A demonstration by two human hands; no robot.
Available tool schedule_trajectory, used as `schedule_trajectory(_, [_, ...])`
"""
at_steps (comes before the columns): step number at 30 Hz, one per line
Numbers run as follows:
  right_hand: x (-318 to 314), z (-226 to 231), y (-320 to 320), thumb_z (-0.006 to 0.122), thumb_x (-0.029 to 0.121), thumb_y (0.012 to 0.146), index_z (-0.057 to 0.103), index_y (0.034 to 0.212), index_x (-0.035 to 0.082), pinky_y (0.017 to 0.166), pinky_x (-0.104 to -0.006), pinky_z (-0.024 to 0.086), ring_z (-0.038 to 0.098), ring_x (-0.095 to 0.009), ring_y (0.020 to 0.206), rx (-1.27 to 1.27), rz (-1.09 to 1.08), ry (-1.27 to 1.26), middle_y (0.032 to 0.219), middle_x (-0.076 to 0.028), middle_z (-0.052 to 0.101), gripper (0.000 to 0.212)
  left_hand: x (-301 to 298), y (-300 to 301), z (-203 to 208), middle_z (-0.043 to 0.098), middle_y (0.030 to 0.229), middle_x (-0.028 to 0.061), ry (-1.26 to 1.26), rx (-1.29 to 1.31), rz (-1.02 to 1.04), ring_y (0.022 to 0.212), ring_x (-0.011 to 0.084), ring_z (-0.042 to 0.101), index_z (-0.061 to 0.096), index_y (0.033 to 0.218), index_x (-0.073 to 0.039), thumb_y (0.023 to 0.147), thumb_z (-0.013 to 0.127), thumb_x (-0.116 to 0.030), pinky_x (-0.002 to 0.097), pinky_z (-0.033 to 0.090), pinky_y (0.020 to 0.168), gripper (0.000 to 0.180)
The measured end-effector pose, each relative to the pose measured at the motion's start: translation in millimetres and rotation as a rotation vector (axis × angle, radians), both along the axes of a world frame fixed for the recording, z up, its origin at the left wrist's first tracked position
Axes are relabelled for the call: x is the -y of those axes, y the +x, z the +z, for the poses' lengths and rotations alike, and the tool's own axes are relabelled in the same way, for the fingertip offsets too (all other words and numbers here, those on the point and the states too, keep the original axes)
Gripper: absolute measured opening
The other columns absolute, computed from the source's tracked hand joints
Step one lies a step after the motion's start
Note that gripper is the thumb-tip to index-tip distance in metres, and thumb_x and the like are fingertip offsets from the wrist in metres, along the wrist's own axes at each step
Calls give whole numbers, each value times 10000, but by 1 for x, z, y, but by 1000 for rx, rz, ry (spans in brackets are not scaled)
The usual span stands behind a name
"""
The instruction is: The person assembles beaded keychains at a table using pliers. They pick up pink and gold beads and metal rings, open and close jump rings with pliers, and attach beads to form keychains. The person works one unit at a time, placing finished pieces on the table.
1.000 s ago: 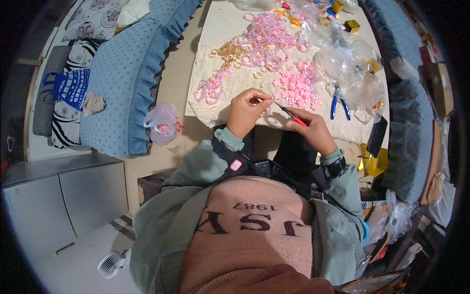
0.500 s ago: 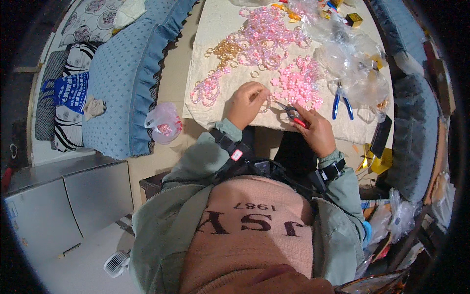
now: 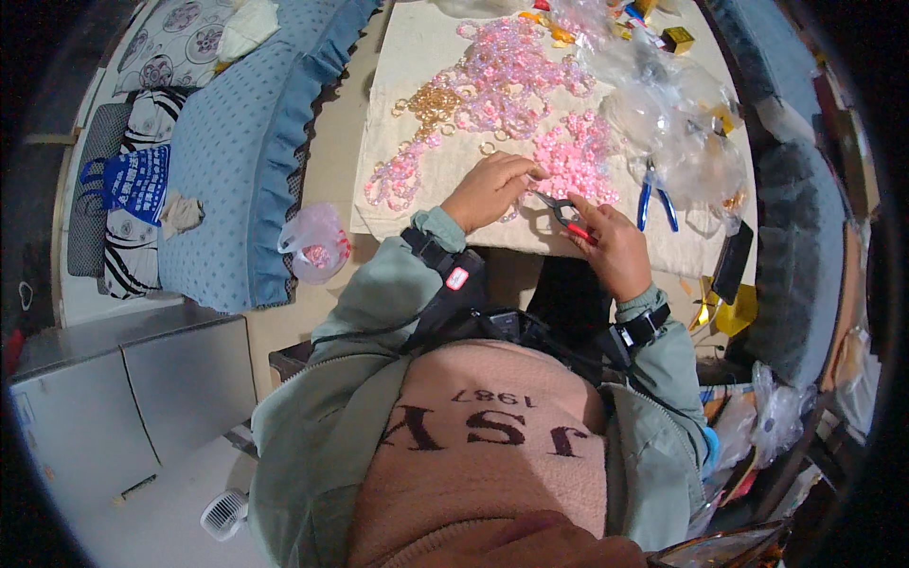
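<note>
My right hand (image 3: 614, 246) is closed round a pair of small pliers (image 3: 572, 223) with red handles and dark jaws. The jaws point left, to the fingertips of my left hand (image 3: 490, 193). Those fingers are pinched on a small pale-pink beaded piece (image 3: 511, 214), mostly hidden beneath the hand. Whether the jaws touch it I cannot tell. Just beyond both hands lies a heap of pink beads (image 3: 574, 163). Farther back are a large pile of pink and clear beaded rings (image 3: 511, 71) and gold rings (image 3: 431, 106); a smaller beaded bunch (image 3: 393, 178) lies left of my left hand.
Blue-handled pliers (image 3: 657, 197) rest on the cloth-covered table (image 3: 379, 133), right of the beads. Crumpled clear plastic bags (image 3: 663, 104) crowd the table's right side. A blue sofa (image 3: 246, 161) stands at left, with a knotted plastic bag (image 3: 315, 244) beside it.
My left hand has moved slightly right, its fingertips closer over the pliers' tip. The right hand keeps its hold on the red pliers. The view has shifted a little.
</note>
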State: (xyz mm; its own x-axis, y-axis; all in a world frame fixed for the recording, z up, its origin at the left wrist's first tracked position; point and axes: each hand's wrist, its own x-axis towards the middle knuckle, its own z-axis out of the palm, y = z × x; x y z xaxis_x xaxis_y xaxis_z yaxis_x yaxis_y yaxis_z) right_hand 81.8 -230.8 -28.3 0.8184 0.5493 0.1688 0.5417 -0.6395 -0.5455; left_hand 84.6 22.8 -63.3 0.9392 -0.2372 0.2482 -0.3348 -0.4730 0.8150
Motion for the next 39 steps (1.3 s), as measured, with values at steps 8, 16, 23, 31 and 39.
schedule_trajectory(8, [-6,26,7,784,176,780,636,1303,144,637,-415,489,606,-303,739,164,67,-45,817,-116,584,544,-11,-5,11,645,1162,77,-516,-457,-168,1088,146,594,594,1270,-10,1063,404,-267,298,453,976,381])
schedule_trajectory(16, [-14,43,7,801,188,778,615,1350,198,660,-390,506,625,-276,754,289,110,-74,836,-94,613,602,-22,-15,11,626,1058,19,-721,-579,-286,1046,109,578,587,1204,-40,1062,489,-319,267,443,941,328])
schedule_trajectory(23, [-18,46,1,800,175,765,609,1352,195,646,-399,486,598,-280,745,233,105,-37,819,-90,574,618,-21,-27,14,624,925,20,-744,-509,-172,814,110,622,591,1104,-41,1009,616,-229,240,491,768,212])
schedule_trajectory(31, [-16,47,0,813,144,739,626,1345,202,649,-392,484,592,-276,734,257,149,-22,815,-88,581,636,-23,-37,26,640,811,15,-996,-721,-170,701,86,623,592,1029,-62,994,637,-243,195,480,619,190])
schedule_trajectory(39, [-11,52,3,800,125,707,618,1358,204,684,-386,474,574,-257,779,384,199,-65,866,-54,598,681,-25,-41,35,677,856,55,-885,-767,-189,787,146,683,609,1003,-55,998,629,-252,232,518,686,198])
